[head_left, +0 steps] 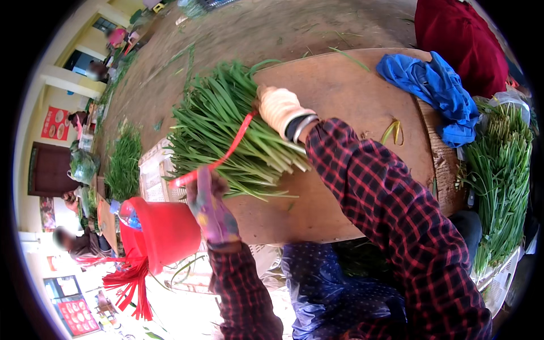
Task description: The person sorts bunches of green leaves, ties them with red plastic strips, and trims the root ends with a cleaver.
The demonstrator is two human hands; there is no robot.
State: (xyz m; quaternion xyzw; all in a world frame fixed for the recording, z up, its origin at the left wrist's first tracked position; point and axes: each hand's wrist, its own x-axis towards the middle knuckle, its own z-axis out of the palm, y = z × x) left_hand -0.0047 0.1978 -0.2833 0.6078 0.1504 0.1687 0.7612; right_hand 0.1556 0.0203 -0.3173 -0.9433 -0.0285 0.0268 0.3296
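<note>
A thick bundle of garlic chives point(218, 113) lies on the brown board point(362, 90), leaves toward the far left and pale cut ends toward me. Across it runs a flat red tie strip point(235, 144), stretched between my hands. My right hand point(279, 110), in a pale orange glove, is closed at the strip's far end against the bundle's far side; its fingertips are partly hidden. Nearer me, my left hand point(211, 209), in a patterned purple glove and slightly blurred, pinches the other end. The strip's underside path is hidden by the chives.
Left of the board hangs a red bucket point(170, 232) with a bunch of red strips point(133, 283). A blue cloth point(436, 90) lies at the far right corner. More chives point(498, 175) fill a crate at right. Other people sit at far left.
</note>
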